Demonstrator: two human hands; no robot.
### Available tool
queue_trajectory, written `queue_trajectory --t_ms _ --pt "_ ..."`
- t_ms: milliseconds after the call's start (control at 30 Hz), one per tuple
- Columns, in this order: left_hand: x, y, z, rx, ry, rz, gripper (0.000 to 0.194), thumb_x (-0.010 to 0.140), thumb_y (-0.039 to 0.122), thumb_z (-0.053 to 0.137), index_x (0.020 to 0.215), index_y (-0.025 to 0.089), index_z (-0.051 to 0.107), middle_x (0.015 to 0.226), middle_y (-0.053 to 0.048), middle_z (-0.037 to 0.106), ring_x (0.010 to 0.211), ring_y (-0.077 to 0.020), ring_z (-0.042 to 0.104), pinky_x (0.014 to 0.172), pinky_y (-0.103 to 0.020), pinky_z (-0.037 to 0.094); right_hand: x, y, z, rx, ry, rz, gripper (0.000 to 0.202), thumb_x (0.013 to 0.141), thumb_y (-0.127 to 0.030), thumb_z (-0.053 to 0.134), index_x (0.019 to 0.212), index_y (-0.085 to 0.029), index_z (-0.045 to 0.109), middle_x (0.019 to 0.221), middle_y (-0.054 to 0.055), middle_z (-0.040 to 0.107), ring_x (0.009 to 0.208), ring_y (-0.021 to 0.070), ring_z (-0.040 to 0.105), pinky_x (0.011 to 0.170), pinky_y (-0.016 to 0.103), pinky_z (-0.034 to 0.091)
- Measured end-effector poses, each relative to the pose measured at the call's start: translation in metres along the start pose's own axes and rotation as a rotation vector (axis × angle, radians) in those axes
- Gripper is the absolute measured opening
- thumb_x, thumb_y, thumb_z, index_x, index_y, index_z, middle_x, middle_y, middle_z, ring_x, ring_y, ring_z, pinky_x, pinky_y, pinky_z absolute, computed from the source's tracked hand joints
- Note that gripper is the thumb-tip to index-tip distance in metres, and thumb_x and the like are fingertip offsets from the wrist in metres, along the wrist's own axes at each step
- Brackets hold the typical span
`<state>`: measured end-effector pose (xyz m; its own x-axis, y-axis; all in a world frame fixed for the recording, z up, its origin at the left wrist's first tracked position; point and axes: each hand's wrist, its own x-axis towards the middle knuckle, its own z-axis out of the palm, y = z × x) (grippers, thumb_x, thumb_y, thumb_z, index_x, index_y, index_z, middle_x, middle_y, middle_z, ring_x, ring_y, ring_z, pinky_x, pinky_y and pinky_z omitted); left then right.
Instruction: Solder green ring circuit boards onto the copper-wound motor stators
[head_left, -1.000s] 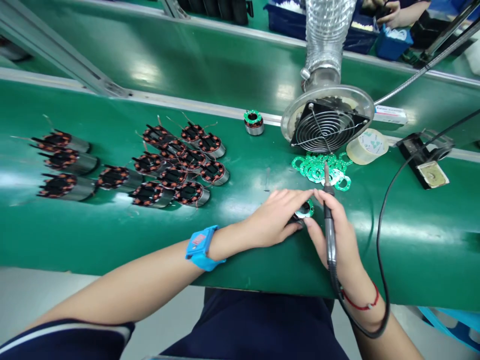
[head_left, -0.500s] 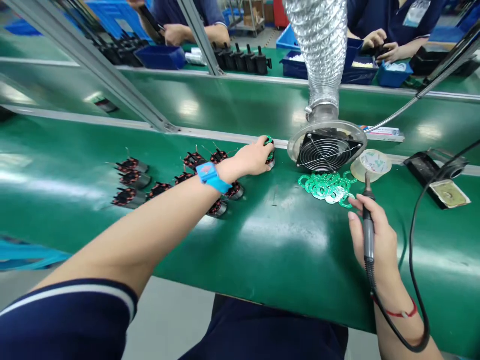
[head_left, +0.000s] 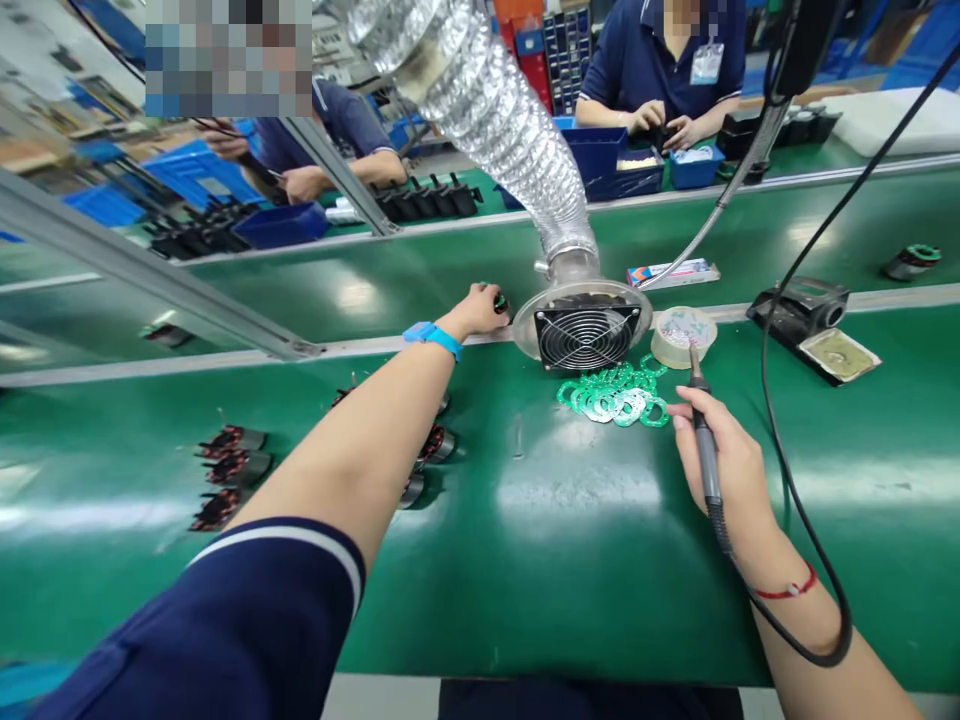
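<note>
My left hand [head_left: 482,310] is stretched far forward, its fingers wrapped round a small motor part [head_left: 500,302] with a green edge, left of the round fan hood [head_left: 586,338]. In my right hand [head_left: 724,460] is a soldering iron [head_left: 706,452], pointing up with its tip near a roll of tape [head_left: 684,337]. The right fingertips are beside a pile of green ring boards [head_left: 611,392] under the hood. Several copper-wound motor parts [head_left: 234,467] stand on the green table [head_left: 585,580] to the left, some hidden behind my left arm.
A black iron stand [head_left: 802,310] with a sponge [head_left: 840,355] is at the right. The iron's cable loops round my right wrist. A metal post [head_left: 225,290] slants at the left. Beyond the divider two people work beside blue bins [head_left: 696,168]; motor parts sit on the strip behind.
My left hand has moved forward and up with the green-edged part, off the table's back area. The head view has tilted up and turned. My right hand still holds the iron near the rings.
</note>
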<state>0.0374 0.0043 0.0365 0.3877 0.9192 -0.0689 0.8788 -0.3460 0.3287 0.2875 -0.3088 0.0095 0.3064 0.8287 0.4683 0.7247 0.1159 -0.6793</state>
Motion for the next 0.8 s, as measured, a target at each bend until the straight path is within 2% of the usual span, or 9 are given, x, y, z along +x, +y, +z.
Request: queue_trajectory --t_ms 67,133,200,300,367,433,533,633,800 --pt "-0.007 -0.002 -0.008 0.023 0.022 -0.010 0.062 0.080 0.024 0.065 0.133 0.004 0.041 0.134 -0.021 0.043 0.124 -0.0298 0.046 0.111 -0.042 0.035 0.001 0.000 -0.004 -0.005 0.017 0.050 0.027 0.094 -0.031 0.053 0.119 -0.024 0.063 0.094 0.005 0.077 0.086 0.0213 0.074 0.084 0.038 0.059" --pt "-0.033 -0.005 -0.020 0.046 0.067 -0.002 0.056 0.085 0.027 0.060 0.134 0.007 0.042 0.135 -0.019 0.044 0.123 -0.0271 0.047 0.111 -0.040 0.036 0.001 -0.001 -0.008 0.005 0.023 0.094 0.028 0.095 -0.034 0.054 0.120 -0.025 0.063 0.093 0.004 0.077 0.084 0.0214 0.075 0.081 0.037 0.060" --pt "-0.078 -0.009 -0.034 0.077 0.100 0.059 0.043 0.088 0.035 0.057 0.124 0.011 0.052 0.124 -0.015 0.051 0.107 -0.0249 0.055 0.101 -0.040 0.044 -0.002 -0.003 -0.009 0.049 0.011 0.138 0.032 0.096 -0.037 0.053 0.125 -0.027 0.060 0.094 0.004 0.078 0.081 0.0211 0.076 0.077 0.037 0.061" --pt "-0.161 -0.013 -0.042 0.208 0.052 0.071 0.030 0.089 0.044 0.053 0.090 0.015 0.062 0.095 -0.011 0.058 0.093 -0.0275 0.057 0.092 -0.046 0.048 -0.007 -0.009 -0.009 0.123 -0.031 0.202 0.037 0.098 -0.040 0.050 0.133 -0.029 0.055 0.090 0.003 0.078 0.076 0.0214 0.077 0.075 0.039 0.062" --pt "-0.212 -0.014 -0.034 0.289 0.002 0.062 0.036 0.092 0.049 0.047 0.083 0.018 0.064 0.090 -0.011 0.060 0.093 -0.0305 0.055 0.092 -0.051 0.047 -0.009 -0.013 -0.009 0.116 -0.034 0.210 0.037 0.097 -0.042 0.051 0.132 -0.030 0.055 0.087 0.003 0.078 0.076 0.0230 0.077 0.074 0.042 0.062" --pt "-0.247 -0.013 -0.016 0.346 -0.002 0.049 0.034 0.089 0.049 0.051 0.091 0.020 0.067 0.105 -0.014 0.063 0.099 -0.0335 0.055 0.092 -0.054 0.047 -0.011 -0.017 -0.008 0.087 -0.027 0.199 0.035 0.096 -0.045 0.053 0.127 -0.030 0.058 0.085 0.003 0.078 0.076 0.0241 0.077 0.074 0.042 0.062" --pt "-0.267 -0.005 0.012 0.404 0.131 -0.005 0.027 0.090 0.040 0.055 0.098 0.018 0.068 0.125 -0.019 0.058 0.118 -0.0416 0.049 0.095 -0.061 0.046 -0.012 -0.020 -0.006 0.070 -0.067 0.170 0.030 0.096 -0.041 0.054 0.123 -0.030 0.060 0.086 0.003 0.078 0.078 0.0232 0.077 0.074 0.040 0.063" --pt "-0.262 0.012 0.028 0.342 0.191 0.037 0.019 0.091 0.031 0.055 0.096 0.019 0.069 0.128 -0.017 0.058 0.125 -0.0418 0.046 0.097 -0.063 0.044 -0.012 -0.019 -0.003 0.068 -0.122 0.130 0.029 0.096 -0.036 0.054 0.123 -0.028 0.058 0.091 0.003 0.078 0.079 0.0215 0.077 0.074 0.038 0.063" --pt "-0.255 0.053 0.028 0.013 -0.074 0.254 0.037 0.089 0.034 0.059 0.121 0.016 0.060 0.144 -0.019 0.046 0.123 -0.0369 0.053 0.101 -0.055 0.048 -0.017 -0.017 0.003 0.066 -0.163 0.123 0.031 0.095 -0.033 0.053 0.125 -0.025 0.055 0.096 0.005 0.078 0.080 0.0197 0.076 0.078 0.037 0.062"
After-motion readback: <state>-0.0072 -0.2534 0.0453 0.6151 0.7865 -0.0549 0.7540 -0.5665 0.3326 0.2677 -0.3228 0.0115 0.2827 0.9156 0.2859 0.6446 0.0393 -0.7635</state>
